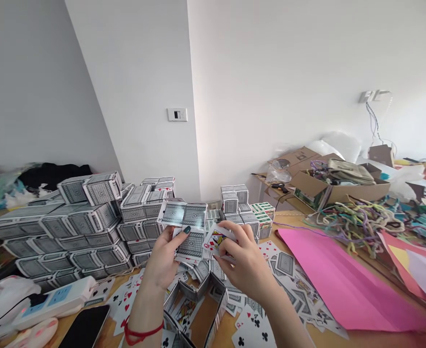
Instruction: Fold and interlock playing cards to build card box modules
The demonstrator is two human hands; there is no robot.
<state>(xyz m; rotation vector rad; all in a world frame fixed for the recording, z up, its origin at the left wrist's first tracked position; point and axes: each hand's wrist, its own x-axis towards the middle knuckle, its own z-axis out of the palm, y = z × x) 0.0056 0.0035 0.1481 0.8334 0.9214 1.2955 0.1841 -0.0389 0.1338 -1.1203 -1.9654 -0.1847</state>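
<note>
In the head view my left hand (162,258) grips a folded playing-card piece (191,244) with grey patterned backs, thumb across its face. Just to the right, my right hand (244,256) pinches a face card (215,239) with a red diamond corner, close to that piece but seemingly apart from it. Beneath both hands, an open-topped frame made of folded cards (218,302) stands on the table with loose cards inside. Around it lie many loose cards (252,326), some face up, some face down. The fingertips behind the left piece are hidden.
Stacked card blocks (90,222) rise at the left, with smaller stacks (234,198) behind my hands. A power strip (53,302) and black phone (84,328) lie front left. Pink paper (336,275), tangled yarn (361,217) and a cardboard box (338,191) occupy the right.
</note>
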